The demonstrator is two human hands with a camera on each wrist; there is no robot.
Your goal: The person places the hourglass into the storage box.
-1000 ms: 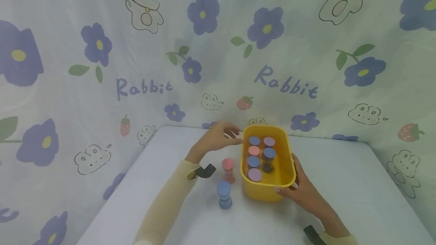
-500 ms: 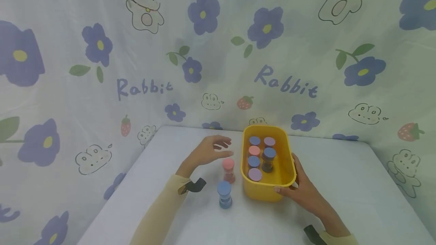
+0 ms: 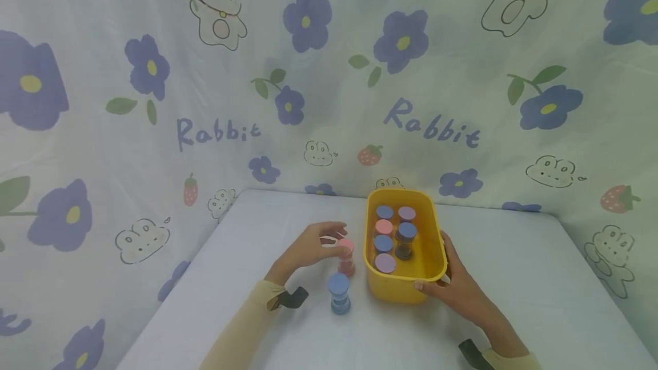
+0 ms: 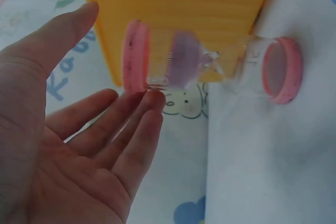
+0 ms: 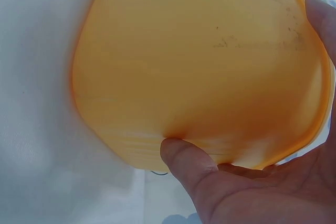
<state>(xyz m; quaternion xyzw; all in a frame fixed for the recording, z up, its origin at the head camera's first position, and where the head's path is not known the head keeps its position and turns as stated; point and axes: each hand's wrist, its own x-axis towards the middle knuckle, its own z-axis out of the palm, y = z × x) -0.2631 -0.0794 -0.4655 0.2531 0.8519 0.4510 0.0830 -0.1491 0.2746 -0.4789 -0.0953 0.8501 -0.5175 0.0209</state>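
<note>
My left hand (image 3: 309,244) is at the pink-capped hourglass (image 3: 346,266), which stands upright on the table left of the yellow bin (image 3: 396,291). In the left wrist view the fingers (image 4: 137,142) are spread and lightly bent, their tips right at the pink cap, with the thumb well apart from it. The clear glass of this hourglass (image 4: 184,59) contains purple sand. With my right hand (image 3: 465,296) I grip the bin by its near right corner, thumb at the rim. Its fingers press the bin's wall (image 5: 199,72) in the right wrist view.
A blue hourglass (image 3: 339,294) stands just nearer than the pink one. Inside the bin, several hourglasses with blue, pink and purple caps stand toward the left, bare bin floor (image 3: 424,264) at right. A patterned curtain (image 3: 329,84) hangs behind the white table (image 3: 514,278).
My left hand has left the bin's left rim and moved left and nearer, down to the pink hourglass. The right hand and the bin have stayed put.
</note>
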